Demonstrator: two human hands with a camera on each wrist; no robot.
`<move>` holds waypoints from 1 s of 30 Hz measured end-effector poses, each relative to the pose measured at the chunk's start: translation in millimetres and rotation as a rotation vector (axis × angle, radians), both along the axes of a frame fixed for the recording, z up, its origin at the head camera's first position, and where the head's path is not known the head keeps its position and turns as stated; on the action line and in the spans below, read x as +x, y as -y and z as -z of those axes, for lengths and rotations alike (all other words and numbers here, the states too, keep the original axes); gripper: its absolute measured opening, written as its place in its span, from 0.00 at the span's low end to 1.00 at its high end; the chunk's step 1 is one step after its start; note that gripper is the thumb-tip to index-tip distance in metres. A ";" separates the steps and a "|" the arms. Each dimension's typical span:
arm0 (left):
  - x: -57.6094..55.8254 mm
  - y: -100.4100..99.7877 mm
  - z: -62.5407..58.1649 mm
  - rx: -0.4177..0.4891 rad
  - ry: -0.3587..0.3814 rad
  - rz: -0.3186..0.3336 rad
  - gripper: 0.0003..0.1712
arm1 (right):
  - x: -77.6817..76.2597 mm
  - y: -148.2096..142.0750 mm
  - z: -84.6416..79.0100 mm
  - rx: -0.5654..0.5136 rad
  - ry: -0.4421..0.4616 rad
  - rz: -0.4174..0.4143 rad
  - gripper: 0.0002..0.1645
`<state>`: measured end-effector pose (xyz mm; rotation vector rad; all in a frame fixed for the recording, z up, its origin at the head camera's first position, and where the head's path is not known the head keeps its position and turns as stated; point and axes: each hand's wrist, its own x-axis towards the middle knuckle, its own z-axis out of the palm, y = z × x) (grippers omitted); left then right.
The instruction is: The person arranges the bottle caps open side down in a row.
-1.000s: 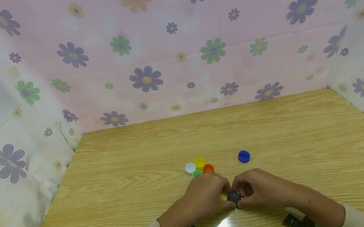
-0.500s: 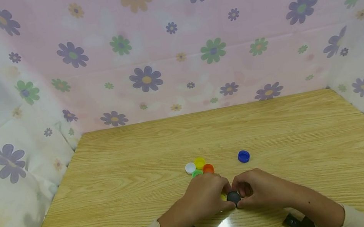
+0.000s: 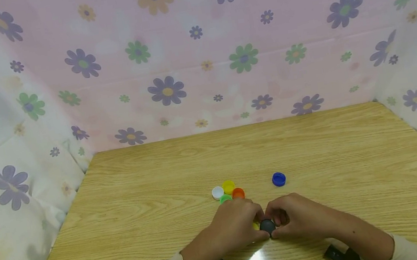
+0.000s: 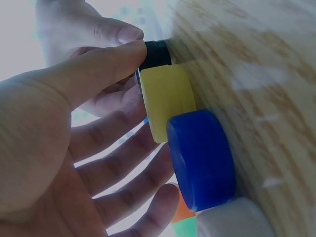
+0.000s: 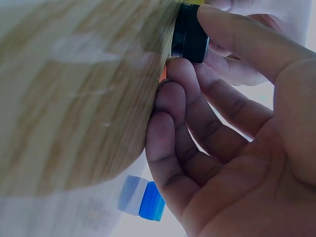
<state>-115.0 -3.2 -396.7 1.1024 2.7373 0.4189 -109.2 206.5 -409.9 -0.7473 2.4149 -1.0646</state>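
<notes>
A black bottle cap (image 3: 268, 226) lies on the table between my two hands. My left hand (image 3: 235, 224) and right hand (image 3: 302, 216) meet around it from either side, thumbs at its near edge and index fingers at the far edge. The right wrist view shows the ribbed side of this black cap (image 5: 190, 34) near the right thumb and index finger. Beside it, under my left palm, a yellow cap (image 4: 168, 101), a blue cap (image 4: 202, 160) and a white cap (image 4: 234, 219) form a line. From above, the left hand mostly hides these.
Beyond my left hand sit white (image 3: 218, 193), yellow (image 3: 228, 187), orange (image 3: 238, 193) and green (image 3: 225, 198) caps in a cluster. A separate blue cap (image 3: 278, 179) lies to their right. Flowered cloth (image 3: 198, 60) encloses the wooden table (image 3: 150, 173) at the back and sides.
</notes>
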 end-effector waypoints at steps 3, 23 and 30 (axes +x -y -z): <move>0.1 0.6 -0.8 0.004 0.001 0.004 0.15 | 0.0 0.2 -0.4 0.002 0.000 0.000 0.12; -18.5 11.1 -22.2 0.147 -0.063 -0.114 0.11 | -18.0 -27.4 -15.4 0.123 -0.314 0.249 0.13; -25.5 5.9 -28.4 0.150 -0.147 -0.119 0.12 | -29.1 -38.6 -8.2 0.140 -0.298 0.322 0.23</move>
